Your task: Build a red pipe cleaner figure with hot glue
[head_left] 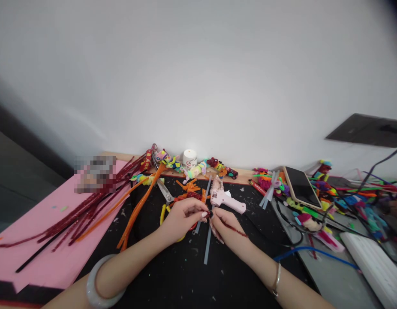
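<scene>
My left hand (182, 216) and my right hand (226, 225) meet over the black mat (172, 274), fingers pinched together on a dark red glittery pipe cleaner (232, 228). Its loose end trails across the back of my right hand. A small wound red piece sits between my fingertips at the centre. A pink glue gun (224, 199) lies just beyond my hands. Clear glue sticks (207, 246) lie under and below my hands. Scissors (164, 191) rest to the upper left, beside orange pipe cleaners (139, 208).
A bundle of red glittery pipe cleaners (85, 208) lies on pink paper (40, 257) at left. Small colourful pipe cleaner figures (198, 167) and a white jar (190, 157) line the wall. A phone (301, 186), cables and a white keyboard (375, 266) crowd the right.
</scene>
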`<state>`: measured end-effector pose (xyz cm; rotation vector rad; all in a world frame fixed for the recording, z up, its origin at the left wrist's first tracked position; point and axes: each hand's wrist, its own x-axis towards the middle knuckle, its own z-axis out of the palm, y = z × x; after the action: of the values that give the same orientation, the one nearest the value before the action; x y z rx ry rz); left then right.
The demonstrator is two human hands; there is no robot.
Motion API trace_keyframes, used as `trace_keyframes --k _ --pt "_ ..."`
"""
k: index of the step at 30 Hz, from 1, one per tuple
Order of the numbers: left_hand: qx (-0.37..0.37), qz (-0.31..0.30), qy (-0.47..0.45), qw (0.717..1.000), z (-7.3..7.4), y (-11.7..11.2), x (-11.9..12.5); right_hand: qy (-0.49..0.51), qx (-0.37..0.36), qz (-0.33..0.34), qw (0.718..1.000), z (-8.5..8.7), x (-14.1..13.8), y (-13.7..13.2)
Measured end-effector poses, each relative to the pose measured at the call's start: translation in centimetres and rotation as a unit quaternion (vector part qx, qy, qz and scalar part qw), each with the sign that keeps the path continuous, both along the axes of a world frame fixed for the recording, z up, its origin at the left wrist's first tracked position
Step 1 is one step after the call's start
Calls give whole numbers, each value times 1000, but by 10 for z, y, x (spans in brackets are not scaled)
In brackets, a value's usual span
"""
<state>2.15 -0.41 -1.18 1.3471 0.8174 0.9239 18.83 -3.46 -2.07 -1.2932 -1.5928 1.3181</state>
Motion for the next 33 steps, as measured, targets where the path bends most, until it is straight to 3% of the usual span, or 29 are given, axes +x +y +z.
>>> trace_keyframes --k 17,27,33 --pt "-29 -1 -3 1000 5 1 1 21 -17 8 1000 4 0 0" --pt "-43 -1 -16 999 -2 3 -1 106 -47 -33 993 0 -2 0" --pt "-23 -5 3 1000 2 2 -1 152 -55 -69 984 1 -5 1"
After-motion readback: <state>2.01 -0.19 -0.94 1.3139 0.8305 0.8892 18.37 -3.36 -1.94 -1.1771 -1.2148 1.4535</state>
